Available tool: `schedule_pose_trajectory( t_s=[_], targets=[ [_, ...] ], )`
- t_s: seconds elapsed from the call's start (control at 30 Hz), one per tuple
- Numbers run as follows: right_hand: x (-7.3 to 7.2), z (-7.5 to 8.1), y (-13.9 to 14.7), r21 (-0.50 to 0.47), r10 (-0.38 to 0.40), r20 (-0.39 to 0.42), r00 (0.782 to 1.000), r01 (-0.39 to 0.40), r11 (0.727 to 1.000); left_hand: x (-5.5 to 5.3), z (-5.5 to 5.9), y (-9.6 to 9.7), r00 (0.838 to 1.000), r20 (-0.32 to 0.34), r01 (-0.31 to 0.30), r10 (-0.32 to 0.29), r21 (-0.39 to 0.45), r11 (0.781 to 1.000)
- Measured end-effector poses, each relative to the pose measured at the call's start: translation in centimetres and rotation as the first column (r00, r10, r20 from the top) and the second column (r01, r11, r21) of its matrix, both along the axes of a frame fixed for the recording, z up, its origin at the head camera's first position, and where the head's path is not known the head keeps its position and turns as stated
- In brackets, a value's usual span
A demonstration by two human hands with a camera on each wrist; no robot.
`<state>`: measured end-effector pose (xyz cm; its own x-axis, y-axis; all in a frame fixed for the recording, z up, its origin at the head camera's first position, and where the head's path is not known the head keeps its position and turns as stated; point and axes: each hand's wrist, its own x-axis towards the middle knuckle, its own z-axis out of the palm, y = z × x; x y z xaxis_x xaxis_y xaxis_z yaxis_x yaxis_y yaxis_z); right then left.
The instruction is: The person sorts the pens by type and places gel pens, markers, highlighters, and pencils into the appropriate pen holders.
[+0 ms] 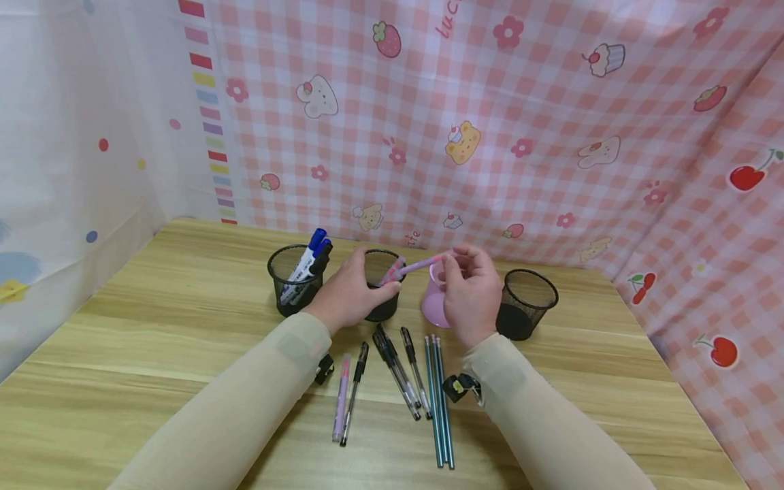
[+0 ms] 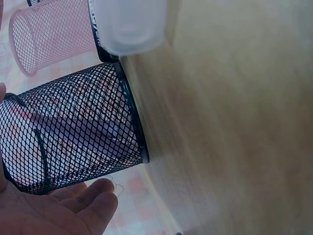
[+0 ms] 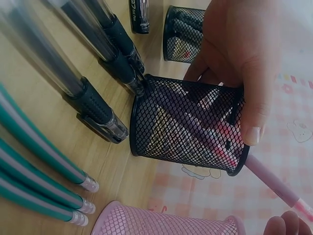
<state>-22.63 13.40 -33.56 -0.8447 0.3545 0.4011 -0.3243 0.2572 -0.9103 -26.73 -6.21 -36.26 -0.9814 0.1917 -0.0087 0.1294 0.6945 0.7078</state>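
One cup (image 3: 188,128) sat gripped in your left hand (image 1: 350,291); your right hand (image 1: 474,292) pinched a pink pen (image 1: 421,263) near its end, a loose pinch risking a drop between them.

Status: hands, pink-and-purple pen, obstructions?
Left hand around middle black cup. Right hand pinching pink-and-purple pen, lower end at the cup. Similar pen already inside, room beside it.

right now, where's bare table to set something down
The table is bare left of the marker cup and right of the rightmost cup. Crowded: the middle, with pens and pencils, and behind, where the left hand grips the middle black cup and the right hand pinches a purple pen by the pink cup.
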Motion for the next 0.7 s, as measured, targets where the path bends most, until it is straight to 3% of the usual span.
schedule_pose_trajectory(
  t_s=[0.33, 0.7],
  targets=[
    [-0.05, -0.36, -0.37, 0.016, -0.009, -0.015, 1.000, 0.010, 1.000, 0.06, 0.04, -0.06, 1.000, -0.001, 0.005, -0.005, 0.003, 1.000],
    [-0.03, -0.52, -0.51, 0.019, 0.030, 0.031, 0.999, -0.030, 0.999, 0.06, 0.10, 0.03, 1.000, 0.003, 0.005, -0.005, 0.000, 1.000]
  ],
)
